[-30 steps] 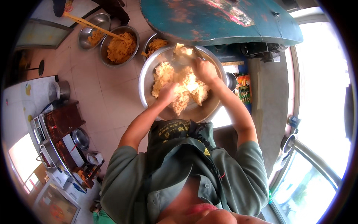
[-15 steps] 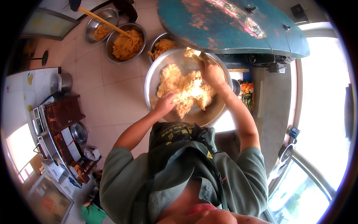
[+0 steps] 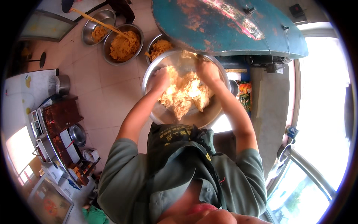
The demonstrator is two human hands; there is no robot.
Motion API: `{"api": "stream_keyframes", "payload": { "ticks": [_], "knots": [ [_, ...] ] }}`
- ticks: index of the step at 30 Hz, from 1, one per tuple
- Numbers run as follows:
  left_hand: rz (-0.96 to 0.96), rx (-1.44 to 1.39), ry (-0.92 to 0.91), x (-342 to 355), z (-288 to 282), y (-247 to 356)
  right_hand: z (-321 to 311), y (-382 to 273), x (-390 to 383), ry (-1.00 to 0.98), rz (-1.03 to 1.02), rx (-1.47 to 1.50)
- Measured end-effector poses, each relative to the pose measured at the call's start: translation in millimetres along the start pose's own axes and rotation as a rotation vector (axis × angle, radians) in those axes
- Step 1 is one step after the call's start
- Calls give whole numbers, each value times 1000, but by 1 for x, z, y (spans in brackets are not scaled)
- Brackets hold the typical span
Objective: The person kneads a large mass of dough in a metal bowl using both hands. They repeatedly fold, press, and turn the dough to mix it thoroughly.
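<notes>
A wide steel bowl (image 3: 148, 61) stands in front of me, holding a pale yellow, lumpy, dough-like mass (image 3: 182, 91) in bright sunlight. My left hand (image 3: 160, 79) is inside the bowl's left side, fingers curled against the mass; what lies in them is hidden. At the far right of the bowl, my right hand (image 3: 207, 71) reaches up beneath the edge of a teal machine housing (image 3: 227, 30). Its fingertips are in dark shade, beside another pale lump (image 3: 188, 54) at the far rim. Whether they grip anything does not show.
Beyond the bowl, three smaller steel bowls hold orange-yellow strips: a near bowl (image 3: 148, 48), a middle bowl (image 3: 141, 37) and a far bowl (image 3: 86, 35). Another person's hand (image 3: 67, 5) holds long chopsticks (image 3: 93, 19) into the middle bowl. A brown cabinet (image 3: 61, 115) stands left.
My left hand has moved farther from me, from the mass's near left edge to its far left side. My right hand has shifted slightly left. The chopsticks' upper ends have moved left.
</notes>
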State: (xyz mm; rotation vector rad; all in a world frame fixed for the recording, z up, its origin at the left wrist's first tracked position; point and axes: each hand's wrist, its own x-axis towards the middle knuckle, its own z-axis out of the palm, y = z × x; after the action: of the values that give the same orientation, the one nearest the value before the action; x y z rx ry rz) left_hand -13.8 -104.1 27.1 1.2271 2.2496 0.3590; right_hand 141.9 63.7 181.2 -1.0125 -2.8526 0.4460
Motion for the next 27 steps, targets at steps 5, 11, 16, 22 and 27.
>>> {"api": "stream_keyframes", "payload": {
  "ticks": [5,11,16,22,27],
  "knots": [
    [-63,-85,-14,6,-1,9,23,13,20,-101,149,77],
    [1,-385,121,-6,26,-24,26,1,11,47,0,58],
    [5,-752,87,-21,19,-24,33,-1,19,-34,126,123],
    [159,-266,109,-64,23,-31,36,-16,34,-104,192,63],
    [-1,-729,1,-69,1,-46,31,-10,13,79,73,58]
  ]
}}
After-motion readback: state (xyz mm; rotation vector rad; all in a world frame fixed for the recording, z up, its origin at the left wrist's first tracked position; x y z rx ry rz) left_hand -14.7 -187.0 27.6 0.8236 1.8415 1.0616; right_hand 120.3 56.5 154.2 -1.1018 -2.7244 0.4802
